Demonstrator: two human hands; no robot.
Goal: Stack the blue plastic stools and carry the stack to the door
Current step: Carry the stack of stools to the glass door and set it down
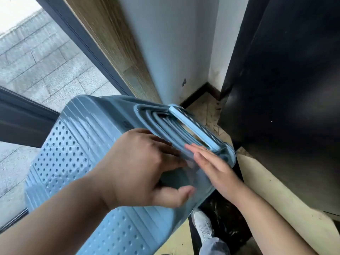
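We hold the stack of pale blue plastic stools [77,144] tipped on its side in front of us, its nested rectangular seat tops with their handle slot pointing toward the corner where the white wall [165,43] meets a dark glossy panel [285,89]. Our left hand [139,170] wraps over the upper edge of the stack, fingers curled into the seat rim and thumb pressed against the perforated side, gripping it. Our right hand [215,168] lies flat and open against the same end of the stools, fingers straight, pressing rather than clasping. To the left stands a dark-framed glass door [46,61] with grey paving visible beyond it; the stack sits just beside this frame. Below, one white sneaker [202,227] shows on the mottled floor [266,184].
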